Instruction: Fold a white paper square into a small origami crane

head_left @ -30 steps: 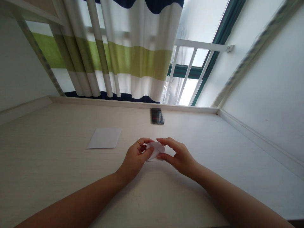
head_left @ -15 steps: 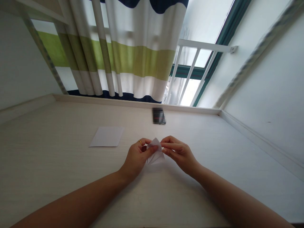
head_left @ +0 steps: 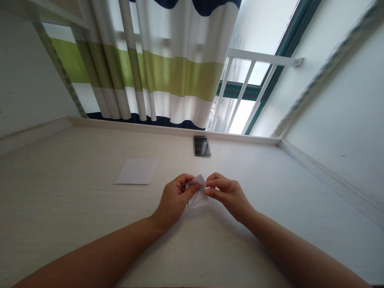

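Note:
A small folded sheet of white paper with several creases and a pointed top is held just over the pale surface. My left hand grips it from the left, thumb across its front and the other fingers behind; a ring sits on one finger. From the other side, my right hand pinches the paper's right edge between thumb and fingertips. A flat white sheet of paper lies to the left, beyond my left hand.
The pale wooden surface ends at a raised rim along the back. A small dark item, blurred out, lies near that rim. Behind are a striped curtain and a white railing; white walls flank both sides.
The view has shifted very slightly. My right hand's fingers have moved a little apart and shifted at the paper's right edge. My left hand keeps its hold.

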### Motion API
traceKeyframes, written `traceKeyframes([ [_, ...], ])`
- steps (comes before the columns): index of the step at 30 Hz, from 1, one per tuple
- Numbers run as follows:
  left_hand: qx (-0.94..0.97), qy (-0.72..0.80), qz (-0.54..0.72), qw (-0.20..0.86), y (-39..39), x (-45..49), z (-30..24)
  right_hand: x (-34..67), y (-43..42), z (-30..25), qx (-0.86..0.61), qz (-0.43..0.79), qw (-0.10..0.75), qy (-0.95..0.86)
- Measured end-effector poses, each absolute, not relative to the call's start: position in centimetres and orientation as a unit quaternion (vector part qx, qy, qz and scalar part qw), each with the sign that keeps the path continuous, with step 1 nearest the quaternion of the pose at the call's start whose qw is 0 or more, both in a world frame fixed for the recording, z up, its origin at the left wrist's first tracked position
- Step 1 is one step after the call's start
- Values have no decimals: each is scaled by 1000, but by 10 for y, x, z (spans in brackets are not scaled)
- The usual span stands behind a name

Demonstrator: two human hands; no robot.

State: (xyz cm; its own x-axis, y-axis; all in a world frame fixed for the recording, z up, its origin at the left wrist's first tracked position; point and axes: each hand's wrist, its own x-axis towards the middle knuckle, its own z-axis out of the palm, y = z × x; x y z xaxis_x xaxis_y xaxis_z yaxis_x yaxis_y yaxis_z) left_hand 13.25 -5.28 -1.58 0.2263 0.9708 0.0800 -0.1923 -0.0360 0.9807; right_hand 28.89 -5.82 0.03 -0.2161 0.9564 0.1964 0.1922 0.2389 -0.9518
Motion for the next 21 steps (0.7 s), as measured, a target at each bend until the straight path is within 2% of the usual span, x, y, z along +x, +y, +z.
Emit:
traceKeyframes([
  [7, 527, 384, 507, 564, -53, 132, -18, 284, -61, 0, -462, 383, 450, -661],
  [21, 524, 334, 492, 610, -56, 133, -15, 283, -62, -2, -495, 339, 454, -659],
])
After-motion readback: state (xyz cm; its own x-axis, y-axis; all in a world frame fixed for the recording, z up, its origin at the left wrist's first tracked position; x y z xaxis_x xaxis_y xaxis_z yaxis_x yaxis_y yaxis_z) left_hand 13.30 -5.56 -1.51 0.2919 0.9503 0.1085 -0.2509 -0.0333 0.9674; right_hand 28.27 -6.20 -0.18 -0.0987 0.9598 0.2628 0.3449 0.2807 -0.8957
